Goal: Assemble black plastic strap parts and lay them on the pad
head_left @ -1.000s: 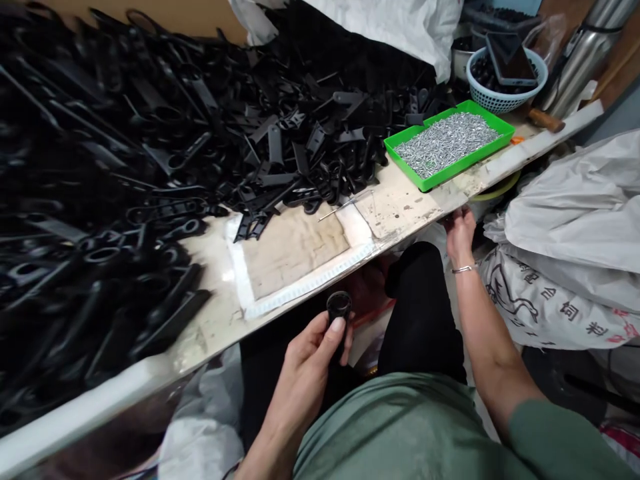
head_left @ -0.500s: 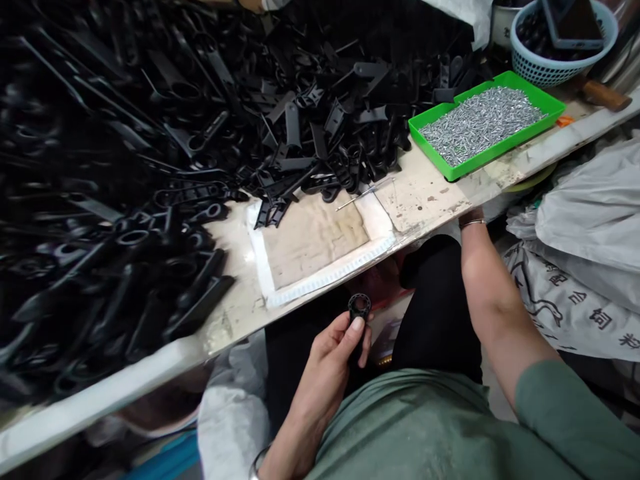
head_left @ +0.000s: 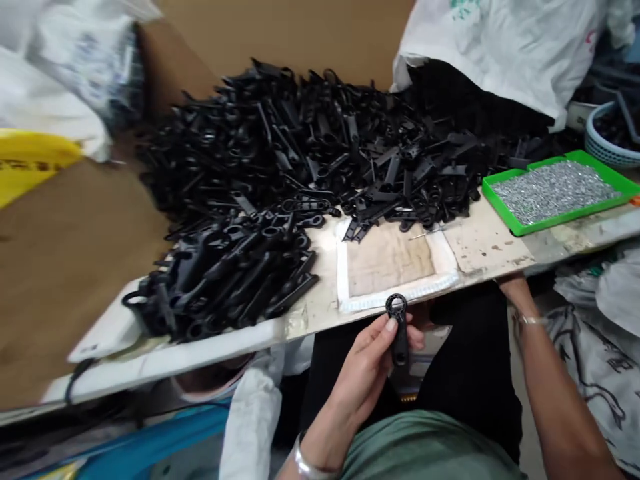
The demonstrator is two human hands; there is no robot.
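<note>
My left hand [head_left: 370,357] is closed on a black plastic handle with a ring at one end [head_left: 400,343], thumb on its face. The ring points up, just in front of the table's near edge. My right hand [head_left: 517,293] is at the table's underside farther right; its fingers are hidden under the edge. Beyond the held piece lies a stained cloth pad [head_left: 390,260] with a white border. A thin metal rod [head_left: 425,233] rests across the pad's far right part. Loose black plastic parts [head_left: 360,217] reach the pad's far side.
A large heap of black plastic parts [head_left: 300,133] covers the back of the table, with a second pile [head_left: 235,273] at left. On the right are a green tray [head_left: 520,230] of small metal pins and a blue basket [head_left: 607,143]. White sacks [head_left: 500,47] hang behind.
The view has swung left and widened, so the left pile and back board show. My left hand still holds the handle, whose full length is now visible. My right hand stays by the table edge.
</note>
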